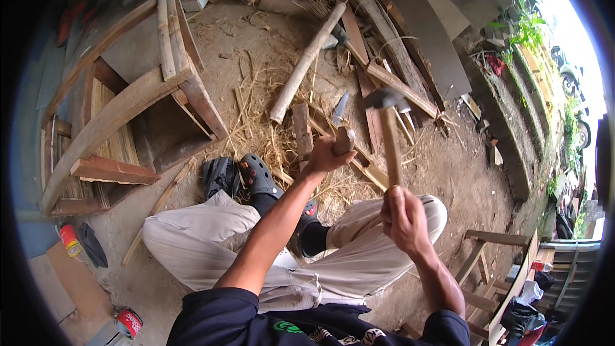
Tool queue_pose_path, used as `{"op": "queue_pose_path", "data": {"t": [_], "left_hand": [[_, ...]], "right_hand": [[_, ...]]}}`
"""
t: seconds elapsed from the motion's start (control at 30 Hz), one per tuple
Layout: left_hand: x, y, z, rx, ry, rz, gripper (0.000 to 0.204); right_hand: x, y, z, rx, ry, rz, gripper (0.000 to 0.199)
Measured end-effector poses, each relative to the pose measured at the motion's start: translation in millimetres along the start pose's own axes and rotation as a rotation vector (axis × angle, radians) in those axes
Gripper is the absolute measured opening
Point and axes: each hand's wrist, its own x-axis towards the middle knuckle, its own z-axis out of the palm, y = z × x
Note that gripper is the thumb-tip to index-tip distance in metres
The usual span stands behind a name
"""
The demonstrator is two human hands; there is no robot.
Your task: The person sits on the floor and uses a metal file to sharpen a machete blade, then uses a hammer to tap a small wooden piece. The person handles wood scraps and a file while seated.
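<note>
— Head view: what is each hand doing just now?

— The right hand [403, 218] is closed tight round the lower end of a hammer [387, 134], whose dark metal head is raised at about twelve o'clock from the fist. The left hand [327, 154] is wrapped round the rounded top of a wooden-handled tool [344, 139], which I take to be a chisel; its blade end is hidden, so I cannot say what it bites into.

— So which step is this?

— I judge it the top of a swing, the strike not yet made. The next move calls for the hammer head to land squarely on that wooden butt, just beside the left fingers, without glancing off.

— And what lies round them?

— At twelve o'clock from the left hand, a flat rough plank [301, 131] lies among dry straw-like shavings [262, 122]. Further, at eleven, a pale round pole [304, 64], smooth and bark-stripped. At nine o'clock stands a frame of curved, weathered beams [122, 115]. At one o'clock, a heap of splintery offcuts [391, 57] on the dirt floor [467, 179]. A dark perforated clog [258, 176] covers the foot at seven.
</note>
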Motion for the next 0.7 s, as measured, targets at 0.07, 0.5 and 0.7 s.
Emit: {"op": "queue_pose_path", "data": {"t": [0.07,0.5,0.7], "left_hand": [[-0.1,0.9,-0.8,0.025,-0.051,-0.080,0.041],[13.2,-22.2,-34.5,-0.247,0.303,-0.179,0.046],[27.4,-23.8,-81.9,-0.515,0.659,-0.237,0.048]], "right_hand": [[-2.9,2.4,-2.6,0.078,0.056,-0.156,0.043],[13.6,45.1,19.7,0.240,0.117,-0.064,0.041],[31.1,100.7,82.2,0.495,0.125,0.220,0.042]]}}
